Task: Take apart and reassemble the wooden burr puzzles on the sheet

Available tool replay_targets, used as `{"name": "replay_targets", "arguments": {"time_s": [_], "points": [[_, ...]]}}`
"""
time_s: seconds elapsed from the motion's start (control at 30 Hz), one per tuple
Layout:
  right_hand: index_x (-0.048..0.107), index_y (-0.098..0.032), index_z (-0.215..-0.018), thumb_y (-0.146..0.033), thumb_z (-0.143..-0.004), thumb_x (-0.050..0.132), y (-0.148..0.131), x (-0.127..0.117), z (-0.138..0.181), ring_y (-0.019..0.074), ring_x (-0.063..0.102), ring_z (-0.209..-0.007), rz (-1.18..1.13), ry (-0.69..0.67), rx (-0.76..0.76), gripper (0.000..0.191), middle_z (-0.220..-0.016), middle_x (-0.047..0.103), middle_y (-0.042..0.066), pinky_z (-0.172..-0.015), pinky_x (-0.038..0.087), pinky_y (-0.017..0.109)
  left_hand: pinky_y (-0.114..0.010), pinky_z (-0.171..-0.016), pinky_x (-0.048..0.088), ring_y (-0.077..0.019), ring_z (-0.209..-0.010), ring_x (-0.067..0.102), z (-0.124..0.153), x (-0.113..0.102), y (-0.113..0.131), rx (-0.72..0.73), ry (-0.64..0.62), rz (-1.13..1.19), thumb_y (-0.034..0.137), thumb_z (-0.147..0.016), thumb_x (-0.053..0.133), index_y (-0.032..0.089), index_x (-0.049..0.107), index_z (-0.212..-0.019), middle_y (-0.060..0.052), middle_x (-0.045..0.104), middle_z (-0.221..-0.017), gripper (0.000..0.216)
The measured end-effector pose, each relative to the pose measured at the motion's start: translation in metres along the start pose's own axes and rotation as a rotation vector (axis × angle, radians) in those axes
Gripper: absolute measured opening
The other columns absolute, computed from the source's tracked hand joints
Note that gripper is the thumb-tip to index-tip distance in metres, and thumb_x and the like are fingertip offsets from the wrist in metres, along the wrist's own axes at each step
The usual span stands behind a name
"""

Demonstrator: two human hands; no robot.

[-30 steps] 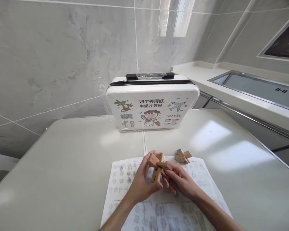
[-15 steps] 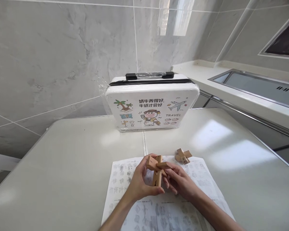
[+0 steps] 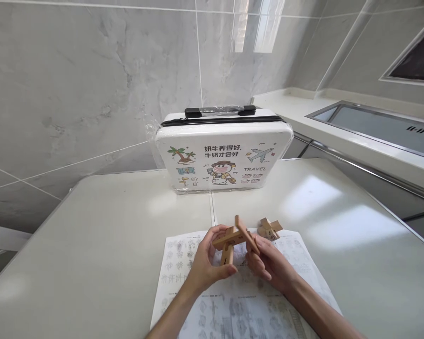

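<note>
The left hand (image 3: 204, 267) is clamped on a pair of crossed, light-brown wooden bars (image 3: 229, 242), its thumb at the lower end of the upright bar and its fingers curled behind the upper end; a dark mark shows on that lower end. The right hand (image 3: 276, 264) pinches a slim, flat, light-brown wooden strip (image 3: 246, 234) near its lower end, and the strip slants up toward the left. In this view the strip overlaps the right end of the crossed bars; whether the two touch cannot be told. Both hands are raised over a large white paper sheet (image 3: 249, 301) printed with rows of grey diagrams, which lies on a glossy off-white desk (image 3: 102, 240) with a seam down its middle. Just beyond the right hand, at the far edge of the sheet, sits a small cluster of interlocked tan wooden blocks (image 3: 269, 230) with dark marks on one block. Farther back on the desk, a white suitcase (image 3: 223, 141) with cartoon travel prints and a black handle stands upright in clear plastic wrap.
</note>
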State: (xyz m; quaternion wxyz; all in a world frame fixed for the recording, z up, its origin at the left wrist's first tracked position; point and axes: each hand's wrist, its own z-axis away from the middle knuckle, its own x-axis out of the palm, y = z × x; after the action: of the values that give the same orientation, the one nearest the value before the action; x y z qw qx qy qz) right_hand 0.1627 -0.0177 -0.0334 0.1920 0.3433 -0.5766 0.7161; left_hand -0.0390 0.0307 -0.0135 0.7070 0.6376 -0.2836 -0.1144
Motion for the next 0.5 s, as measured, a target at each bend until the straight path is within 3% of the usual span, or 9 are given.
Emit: {"name": "replay_targets", "arguments": {"time_s": [0.17, 0.3, 0.5], "points": [[0.056, -0.019, -0.083, -0.049, -0.101, 0.068, -0.004, -0.001, -0.002, 0.0022, 0.034, -0.032, -0.028, 0.032, 0.032, 0.037, -0.056, 0.057, -0.007, -0.035, 0.027, 0.015, -0.040, -0.092, 0.046, -0.0250, -0.093, 0.060, -0.002, -0.004, 0.003, 0.033, 0.066, 0.090, 0.081, -0.080, 0.070, 0.020, 0.063, -0.138, -0.014, 0.069, -0.121, 0.085], [0.055, -0.019, -0.084, -0.046, -0.101, 0.068, -0.004, 0.003, -0.003, 0.0028, 0.041, -0.032, 0.019, 0.069, 0.152, 0.035, -0.063, 0.063, -0.004, -0.030, 0.027, 0.014, -0.040, -0.094, 0.045, -0.0228, -0.090, 0.058, -0.004, -0.003, 0.007, 0.092, 0.083, 0.238, 0.078, -0.094, 0.053, 0.021, 0.066, -0.139, -0.015, 0.065, -0.134, 0.074], [0.053, -0.020, -0.088, -0.048, -0.100, 0.068, -0.006, 0.008, -0.005, 0.0072, 0.053, -0.038, 0.061, 0.052, 0.336, 0.034, -0.070, 0.068, -0.002, -0.027, 0.035, 0.014, -0.040, -0.089, 0.047, -0.0235, -0.084, 0.060, -0.006, -0.003, 0.010, 0.045, 0.169, 0.447, 0.074, -0.099, 0.048, 0.015, 0.075, -0.129, -0.016, 0.072, -0.120, 0.071]]}}
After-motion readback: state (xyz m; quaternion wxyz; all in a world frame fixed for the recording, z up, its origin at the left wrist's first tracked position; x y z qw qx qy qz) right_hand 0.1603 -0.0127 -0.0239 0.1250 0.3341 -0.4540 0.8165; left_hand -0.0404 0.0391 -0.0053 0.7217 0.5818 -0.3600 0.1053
